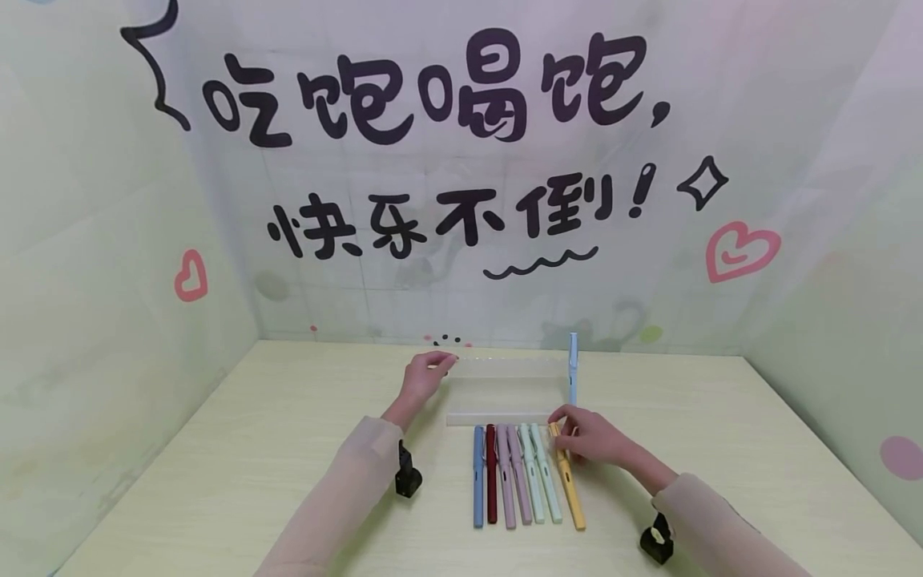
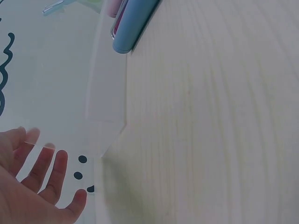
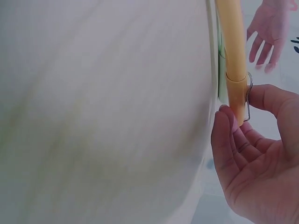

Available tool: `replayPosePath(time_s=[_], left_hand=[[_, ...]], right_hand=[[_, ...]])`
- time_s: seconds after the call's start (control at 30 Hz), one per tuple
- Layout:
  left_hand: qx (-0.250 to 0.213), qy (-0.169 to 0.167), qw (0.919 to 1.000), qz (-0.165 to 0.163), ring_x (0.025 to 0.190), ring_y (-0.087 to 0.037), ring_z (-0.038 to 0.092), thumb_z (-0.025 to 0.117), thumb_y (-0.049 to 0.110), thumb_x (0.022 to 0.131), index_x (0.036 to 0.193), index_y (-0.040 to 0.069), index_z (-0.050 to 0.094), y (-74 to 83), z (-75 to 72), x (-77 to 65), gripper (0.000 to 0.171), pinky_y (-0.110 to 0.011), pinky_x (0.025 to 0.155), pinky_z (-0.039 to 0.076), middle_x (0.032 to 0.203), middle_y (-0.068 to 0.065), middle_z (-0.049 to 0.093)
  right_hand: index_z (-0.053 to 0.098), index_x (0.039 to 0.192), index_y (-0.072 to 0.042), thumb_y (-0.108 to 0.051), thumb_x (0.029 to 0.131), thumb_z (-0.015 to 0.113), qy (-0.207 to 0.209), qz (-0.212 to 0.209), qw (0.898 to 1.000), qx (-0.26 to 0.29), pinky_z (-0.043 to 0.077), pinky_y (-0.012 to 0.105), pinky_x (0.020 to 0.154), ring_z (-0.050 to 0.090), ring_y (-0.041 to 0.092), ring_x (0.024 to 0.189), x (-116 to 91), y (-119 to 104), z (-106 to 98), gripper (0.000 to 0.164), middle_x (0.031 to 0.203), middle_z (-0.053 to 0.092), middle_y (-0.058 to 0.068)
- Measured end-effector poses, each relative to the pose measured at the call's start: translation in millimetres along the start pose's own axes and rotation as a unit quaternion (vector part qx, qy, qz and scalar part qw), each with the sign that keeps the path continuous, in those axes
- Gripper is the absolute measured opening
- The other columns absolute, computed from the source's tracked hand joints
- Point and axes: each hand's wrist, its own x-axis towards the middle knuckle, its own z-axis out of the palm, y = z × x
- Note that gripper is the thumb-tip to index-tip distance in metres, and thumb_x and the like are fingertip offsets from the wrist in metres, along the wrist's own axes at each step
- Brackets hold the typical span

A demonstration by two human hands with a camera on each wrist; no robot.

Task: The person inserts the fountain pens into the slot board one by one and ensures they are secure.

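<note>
My left hand (image 1: pixel 424 377) is at the upper left corner of a clear plastic box (image 1: pixel 508 418), thumb and forefinger pinching its rim. In the left wrist view the fingertips show through the clear plastic. My right hand (image 1: pixel 594 437) pinches the cap end of a yellow pen (image 1: pixel 571 493), thumb by the metal clip in the right wrist view. That pen slants at the right of a row of capped pens: a blue pen (image 1: pixel 479 477), a dark red pen (image 1: pixel 492 477), two purple pens (image 1: pixel 507 481) and two mint green pens (image 1: pixel 532 477).
A light blue pen (image 1: pixel 573 365) stands upright at the box's right end. The pale wooden table (image 1: pixel 252 449) reaches back to a printed cloth wall (image 1: pixel 461 304), with similar cloth on both sides. The box lies between the pen row and the back wall.
</note>
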Motion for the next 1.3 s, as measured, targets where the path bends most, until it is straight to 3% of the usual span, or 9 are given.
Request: replayPosePath(time_s=[0.37,0.87,1.3], left_hand=[[0.000,0.003,1.0000,0.001,0.091,-0.026,0.061,0.057,0.022,0.091,0.107,0.001,0.065,2.0,-0.3,-0.3,0.028,-0.034,0.078,0.049,0.104,-0.013,0.062],[0.001,0.002,1.0000,0.005,0.089,-0.025,0.060,0.057,0.023,0.092,0.106,0.001,0.065,0.2,0.2,0.1,0.028,-0.034,0.076,0.049,0.102,-0.013,0.063],[-0.001,0.001,1.0000,0.008,0.088,-0.024,0.060,0.056,0.023,0.092,0.107,0.002,0.065,-2.6,-0.2,-0.4,0.028,-0.034,0.075,0.049,0.101,-0.012,0.063]], right_hand=[[0.046,0.113,0.008,-0.002,0.087,0.054,0.016,-0.007,0.997,0.076,0.048,0.036,0.051,0.053,0.024,0.060,-1.6,-11.0,-11.8,0.029,0.075,0.054,0.007],[0.044,0.119,0.007,-0.009,0.091,0.055,0.044,-0.017,0.994,0.103,0.050,0.040,0.054,0.054,0.026,0.062,2.8,-0.4,-24.3,0.034,0.077,0.056,0.008],[0.047,0.120,0.002,-0.013,0.091,0.057,0.104,-0.021,0.990,0.097,0.050,0.047,0.059,0.054,0.039,0.066,6.5,-2.2,-42.5,0.034,0.079,0.056,0.011]])
